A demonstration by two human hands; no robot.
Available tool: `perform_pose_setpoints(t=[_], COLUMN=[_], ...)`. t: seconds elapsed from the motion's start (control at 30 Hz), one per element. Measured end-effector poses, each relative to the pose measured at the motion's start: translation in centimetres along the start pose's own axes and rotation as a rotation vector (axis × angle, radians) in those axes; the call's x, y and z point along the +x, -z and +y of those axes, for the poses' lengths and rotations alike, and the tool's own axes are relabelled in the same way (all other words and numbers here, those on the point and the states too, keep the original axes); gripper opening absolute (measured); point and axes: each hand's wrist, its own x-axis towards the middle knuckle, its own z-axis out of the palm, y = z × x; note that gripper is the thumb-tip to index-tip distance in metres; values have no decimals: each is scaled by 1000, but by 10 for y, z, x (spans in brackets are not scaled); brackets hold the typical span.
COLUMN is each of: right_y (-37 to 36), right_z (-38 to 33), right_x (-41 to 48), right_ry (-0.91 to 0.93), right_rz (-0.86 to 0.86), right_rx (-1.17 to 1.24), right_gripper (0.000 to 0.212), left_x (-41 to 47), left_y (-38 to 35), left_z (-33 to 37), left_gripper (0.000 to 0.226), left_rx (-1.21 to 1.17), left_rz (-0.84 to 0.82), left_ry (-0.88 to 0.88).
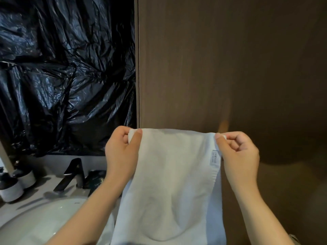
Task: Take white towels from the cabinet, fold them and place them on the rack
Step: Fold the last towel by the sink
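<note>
Before a brown panel [230,68], left hand [122,152], right hand [238,152] pinching towel [173,183] corners, bottom cropped.

Left hand [122,152], right hand [238,154], both bare

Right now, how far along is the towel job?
Done: one white towel is out. In hand: the left hand and right hand pinch its top corners, holding it up. Left: folding it and putting it away, since it hangs loose.
</note>
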Motion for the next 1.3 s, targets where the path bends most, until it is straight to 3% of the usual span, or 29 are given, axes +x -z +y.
perform_pose_setpoints(t=[0.2, 0.5, 0.83, 0.97, 1.03, 1.17, 1.3], right_y=[-21, -29, -26, -19, -16, -15, -23], right_z=[-11, -11, -18, -21, -22, -24, -24], right_x=[-26, -56, -60, -59, -59, -55, -54], right_ry=[-53, -21, -10, -104, -178, -232, -256], right_rz=[-134, -277, -410, -677, -782, -880, -863], right_rx=[163, 145, 94, 187, 288, 360, 389], right_gripper=[4, 19, 14, 36, 34, 31, 29], left_x=[-23, -58, -71, -73, -71, -70, -71], left_y=[-11, -10, 15, 24, 29, 36, 40], left_z=[4, 14, 17, 5, 2, 3, 3], left_gripper=[17, 20, 14, 16, 23, 20, 20], left_rx=[-41, -161, -504, -614, -629, -631, -610], left_rz=[-53, -114, -420, -390, -370, -392, -402], left_ry=[20, 128, 349, 444, 453, 433, 415])
